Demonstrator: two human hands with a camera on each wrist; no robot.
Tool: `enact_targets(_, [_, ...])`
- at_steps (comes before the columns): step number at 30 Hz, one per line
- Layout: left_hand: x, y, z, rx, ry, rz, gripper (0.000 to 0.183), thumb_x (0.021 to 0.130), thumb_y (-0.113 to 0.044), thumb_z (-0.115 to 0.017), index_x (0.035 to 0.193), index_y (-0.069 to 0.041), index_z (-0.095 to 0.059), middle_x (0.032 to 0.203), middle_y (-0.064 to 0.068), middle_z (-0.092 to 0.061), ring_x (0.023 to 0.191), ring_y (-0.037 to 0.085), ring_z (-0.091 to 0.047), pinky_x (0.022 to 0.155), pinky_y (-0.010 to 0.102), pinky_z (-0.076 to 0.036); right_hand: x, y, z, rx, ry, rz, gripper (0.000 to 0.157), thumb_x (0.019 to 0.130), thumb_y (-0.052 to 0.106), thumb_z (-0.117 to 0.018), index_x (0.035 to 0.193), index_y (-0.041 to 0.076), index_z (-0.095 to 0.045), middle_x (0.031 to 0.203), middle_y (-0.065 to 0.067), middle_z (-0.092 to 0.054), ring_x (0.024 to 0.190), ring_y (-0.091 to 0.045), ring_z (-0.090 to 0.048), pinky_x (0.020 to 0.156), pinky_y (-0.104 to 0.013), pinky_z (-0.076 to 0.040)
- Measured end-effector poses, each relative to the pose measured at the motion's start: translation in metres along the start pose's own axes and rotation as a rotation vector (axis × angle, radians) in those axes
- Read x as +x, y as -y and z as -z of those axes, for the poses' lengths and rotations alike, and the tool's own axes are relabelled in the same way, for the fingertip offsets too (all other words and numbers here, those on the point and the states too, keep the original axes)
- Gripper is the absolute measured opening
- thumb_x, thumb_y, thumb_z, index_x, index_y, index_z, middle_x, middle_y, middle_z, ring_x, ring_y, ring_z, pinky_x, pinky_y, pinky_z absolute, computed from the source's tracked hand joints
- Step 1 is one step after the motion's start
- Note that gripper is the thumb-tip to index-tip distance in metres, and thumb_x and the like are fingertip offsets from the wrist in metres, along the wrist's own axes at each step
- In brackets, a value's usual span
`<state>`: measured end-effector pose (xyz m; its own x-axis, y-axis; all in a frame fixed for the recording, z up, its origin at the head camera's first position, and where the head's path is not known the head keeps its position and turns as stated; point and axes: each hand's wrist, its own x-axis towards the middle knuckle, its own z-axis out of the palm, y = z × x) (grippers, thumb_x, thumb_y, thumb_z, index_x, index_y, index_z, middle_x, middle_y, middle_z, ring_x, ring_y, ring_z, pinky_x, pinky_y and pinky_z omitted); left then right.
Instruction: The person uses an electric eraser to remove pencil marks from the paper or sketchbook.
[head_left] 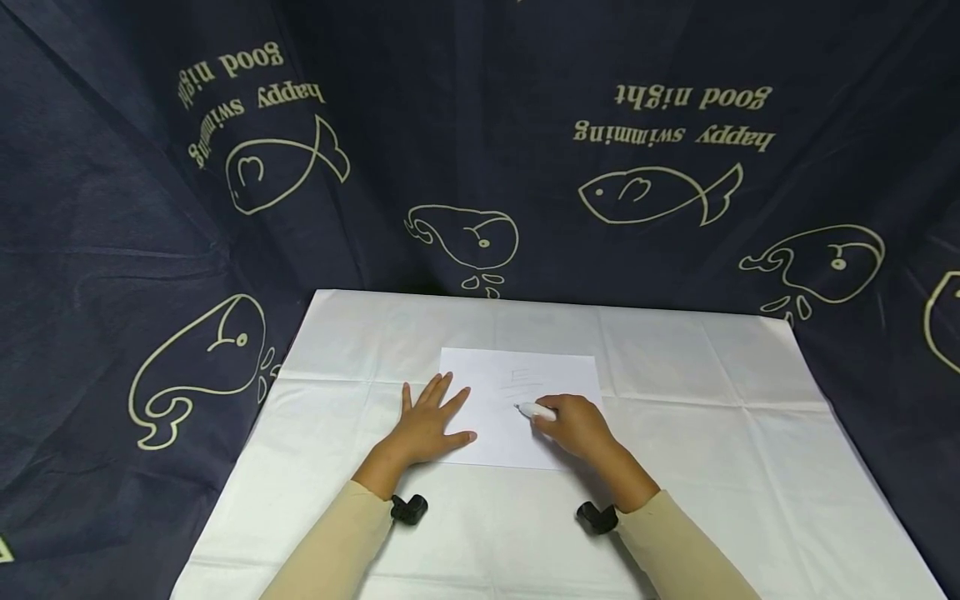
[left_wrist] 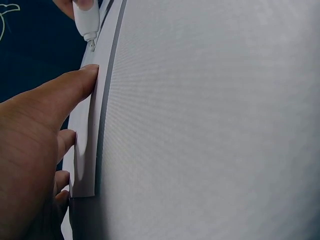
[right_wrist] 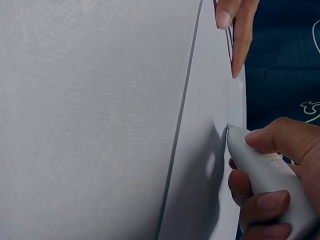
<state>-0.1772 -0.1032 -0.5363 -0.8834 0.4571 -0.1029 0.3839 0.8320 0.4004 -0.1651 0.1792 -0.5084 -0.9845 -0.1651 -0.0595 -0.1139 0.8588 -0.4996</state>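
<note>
A: What carried everything?
B: White-covered table (head_left: 720,483), w/ creases (head_left: 675,402) running across the top.
A: Anything directly on it?
B: Yep, 1 white sheet of paper (head_left: 498,423), approx. mid-table, long side L–R.
A: Was it blank?
B: Nope, had faint marks (head_left: 521,375), prob. drawn lines, too pale to be sure.

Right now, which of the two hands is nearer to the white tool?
The right hand is nearer: it grips the white tool. The left hand lies spread across the left edge of the paper, apart from the tool.

left hand (head_left: 424,428) splayed on paper (head_left: 497,437); right hand (head_left: 580,425) grips white pen (head_left: 537,412); faint marks (head_left: 519,376), perhaps writing
</note>
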Motion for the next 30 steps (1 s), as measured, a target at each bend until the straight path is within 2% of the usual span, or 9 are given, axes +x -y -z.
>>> enact_targets(12, [0.0002,0.0005,-0.0005,-0.007,-0.001,-0.005,0.079,0.093,-0.059,-0.060,0.159,-0.023,-0.035,0.171,0.013,-0.013,0.159,0.035,-0.007,0.116,0.076,0.007,0.0007,0.0037,-0.0014,-0.025,0.008,-0.012,0.026,0.088,0.024,-0.075,0.111,0.013,-0.078,0.098,-0.007,-0.077,0.073,-0.018,-0.059,0.066,-0.035,-0.048])
enact_targets(15, [0.0003,0.0014,-0.0016,-0.013,-0.005,-0.006,0.079,0.093,-0.059,-0.061,0.159,-0.022,-0.036,0.171,0.014,-0.014,0.159,0.035,-0.008,0.116,0.077,0.007,-0.0004,0.0060,-0.0027,-0.028,0.019,0.004,0.026,0.088,0.025,-0.075,0.111,0.013,-0.079,0.102,-0.007,-0.078,0.082,-0.022,-0.066,0.073,-0.040,-0.053])
enact_targets(18, [0.0002,0.0012,-0.0006,-0.004,-0.002,0.000,0.079,0.093,-0.060,-0.061,0.159,-0.024,-0.035,0.171,0.013,-0.013,0.159,0.034,-0.008,0.117,0.076,0.006,-0.0007,0.0083,-0.0037,-0.031,0.032,0.008,0.027,0.088,0.026,-0.075,0.111,0.013,-0.079,0.104,-0.008,-0.078,0.085,-0.023,-0.068,0.076,-0.042,-0.054])
enact_targets(25, [0.0007,0.0004,0.0004,0.006,-0.002,0.000,0.079,0.093,-0.061,-0.060,0.159,-0.025,-0.035,0.171,0.012,-0.014,0.160,0.034,-0.008,0.117,0.076,0.005,0.0014,0.0102,-0.0037,-0.053,0.004,-0.044,0.029,0.088,0.027,-0.074,0.114,0.014,-0.078,0.101,-0.007,-0.077,0.075,-0.018,-0.059,0.067,-0.035,-0.047])
enact_targets(30, [0.0008,-0.0008,0.0008,0.012,0.004,0.005,0.079,0.093,-0.061,-0.060,0.159,-0.025,-0.034,0.171,0.012,-0.013,0.160,0.033,-0.007,0.117,0.076,0.005,0.0008,0.0103,-0.0041,-0.023,0.038,-0.037,0.026,0.088,0.026,-0.076,0.110,0.013,-0.079,0.093,-0.004,-0.077,0.070,-0.015,-0.057,0.064,-0.032,-0.046])
